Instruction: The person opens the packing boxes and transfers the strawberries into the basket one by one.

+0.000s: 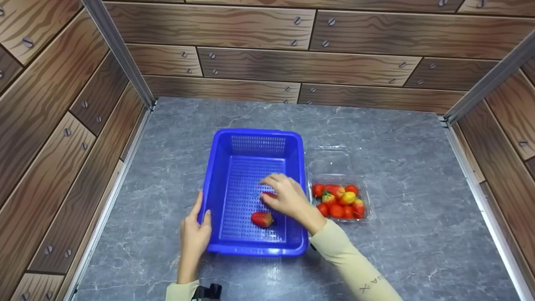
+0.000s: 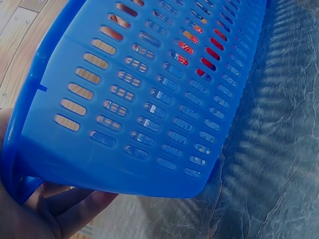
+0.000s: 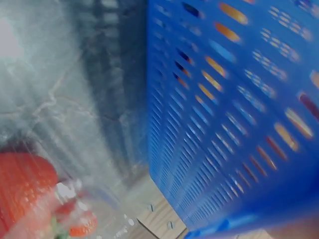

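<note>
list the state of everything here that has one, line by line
Blue basket: open-topped, strawberries inside
Nearer strawberry: lying on its side
Farther strawberry: partly hidden; held or loose unclear
Clear container: open, fruit inside
Container lid: folded back
Left grip: holding basket's left rim
Right grip: at farther strawberry, hold unclear

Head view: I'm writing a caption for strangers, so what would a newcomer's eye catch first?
Probably the bright blue perforated basket, mid-picture on the gray marbled tabletop, its left rim gripped by the left hand. Next, the clear plastic clamshell to the basket's right, holding red and yellow fruit. Then a red strawberry on the basket floor, near the right hand.
</note>
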{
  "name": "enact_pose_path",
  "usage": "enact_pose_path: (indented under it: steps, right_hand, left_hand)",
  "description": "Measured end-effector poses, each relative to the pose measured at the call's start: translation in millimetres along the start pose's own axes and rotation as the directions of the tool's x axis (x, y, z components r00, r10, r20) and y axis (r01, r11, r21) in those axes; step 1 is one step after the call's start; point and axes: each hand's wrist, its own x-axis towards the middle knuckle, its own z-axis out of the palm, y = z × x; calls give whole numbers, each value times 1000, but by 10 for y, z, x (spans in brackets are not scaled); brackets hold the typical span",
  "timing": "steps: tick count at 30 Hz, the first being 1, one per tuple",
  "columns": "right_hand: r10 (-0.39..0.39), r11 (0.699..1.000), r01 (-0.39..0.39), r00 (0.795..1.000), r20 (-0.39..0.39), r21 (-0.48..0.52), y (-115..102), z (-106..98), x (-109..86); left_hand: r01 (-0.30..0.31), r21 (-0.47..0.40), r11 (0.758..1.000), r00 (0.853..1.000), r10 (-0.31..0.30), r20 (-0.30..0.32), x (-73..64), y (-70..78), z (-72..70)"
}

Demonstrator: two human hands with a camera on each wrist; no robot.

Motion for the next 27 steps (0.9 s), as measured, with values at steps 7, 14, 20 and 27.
enact_pose_path:
  steps: [7, 14, 20, 27]
  right_hand:
    - [107, 993, -102, 991, -84, 56, 8, -269, 9]
    - [191, 981, -183, 968, -160, 67, 97, -513, -102]
    - [255, 966, -256, 951, -173, 17, 221, -676, -292]
    - [327, 938, -342, 929, -172, -66, 455, -777, -568]
  left_hand:
    - [12, 15, 1000, 1000, -12, 5, 1, -6, 1]
    - [10, -4, 1000, 1000, -10, 3, 1, -8, 6]
    - [6, 6, 1000, 1000, -6, 1, 0, -10, -3]
    - [12, 2, 1000, 1000, -12, 5, -1, -7, 6]
